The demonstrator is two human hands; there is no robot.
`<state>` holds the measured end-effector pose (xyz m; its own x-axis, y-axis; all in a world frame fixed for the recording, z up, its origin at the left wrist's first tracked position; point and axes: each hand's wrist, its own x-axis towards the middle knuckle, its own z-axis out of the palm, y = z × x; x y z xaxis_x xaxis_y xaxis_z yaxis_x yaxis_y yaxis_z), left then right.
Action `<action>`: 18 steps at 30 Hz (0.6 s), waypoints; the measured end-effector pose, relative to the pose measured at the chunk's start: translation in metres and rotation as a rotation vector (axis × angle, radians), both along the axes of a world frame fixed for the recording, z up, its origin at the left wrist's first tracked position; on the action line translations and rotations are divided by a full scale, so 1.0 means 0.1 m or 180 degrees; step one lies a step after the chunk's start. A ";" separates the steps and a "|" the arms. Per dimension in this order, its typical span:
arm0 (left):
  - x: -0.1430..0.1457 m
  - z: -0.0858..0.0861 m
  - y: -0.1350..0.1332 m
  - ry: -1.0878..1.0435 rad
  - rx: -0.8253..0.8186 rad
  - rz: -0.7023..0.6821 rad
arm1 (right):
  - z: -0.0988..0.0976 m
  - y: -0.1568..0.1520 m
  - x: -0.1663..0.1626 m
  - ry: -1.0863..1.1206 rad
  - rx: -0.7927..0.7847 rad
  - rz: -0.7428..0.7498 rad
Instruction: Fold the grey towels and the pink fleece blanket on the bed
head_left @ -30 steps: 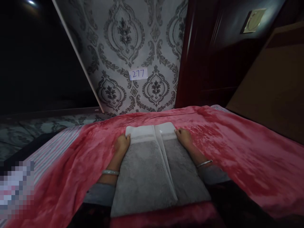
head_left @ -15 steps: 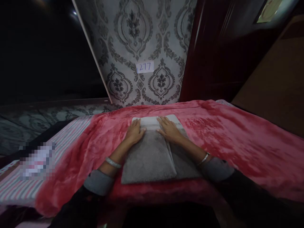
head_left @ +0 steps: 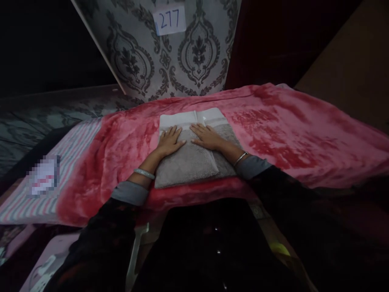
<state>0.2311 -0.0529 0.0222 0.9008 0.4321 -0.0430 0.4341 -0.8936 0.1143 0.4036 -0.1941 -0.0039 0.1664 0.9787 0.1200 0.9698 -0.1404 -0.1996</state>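
A grey towel (head_left: 185,168) with a white band along its far end lies on a red plush blanket (head_left: 121,142). Its right side shows a folded edge running towards me, over another layer. My left hand (head_left: 170,142) rests flat on the towel's left half, fingers spread, just short of the white band. Palm down on the right half, my right hand (head_left: 208,137) has its fingers stretched out beside the fold. Both hands press on the cloth and neither grips it.
Left of the blanket is a striped sheet (head_left: 75,142) with a blurred pinkish-white item (head_left: 44,178). Patterned wallpaper (head_left: 170,61) with a paper marked 277 (head_left: 170,19) rises behind. A dark panel (head_left: 36,44) stands at left, a dark red one (head_left: 261,44) at right.
Both hands have slid towards me over the towel, from the white band onto the grey part. The view has tilted down, showing more below the blanket's front edge.
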 end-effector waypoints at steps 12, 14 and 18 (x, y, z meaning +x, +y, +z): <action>-0.88 -0.22 -1.38 -0.0484 0.0407 -0.0847 | -0.14 -1.15 -0.38 0.0043 0.0281 -0.0130; -0.92 -0.28 -1.53 -0.0609 0.0599 -0.0760 | -0.21 -1.38 -0.52 0.0013 0.0521 -0.0298; -0.91 -0.33 -1.66 -0.0810 0.0841 -0.0570 | -0.29 -1.66 -0.76 0.0068 0.0963 -0.0620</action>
<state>0.1402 -0.2194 -0.0110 0.9304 0.2337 0.2825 0.2564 -0.9655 -0.0457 0.3277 -0.3603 -0.0331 0.3519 0.8491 0.3939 0.9258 -0.2536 -0.2803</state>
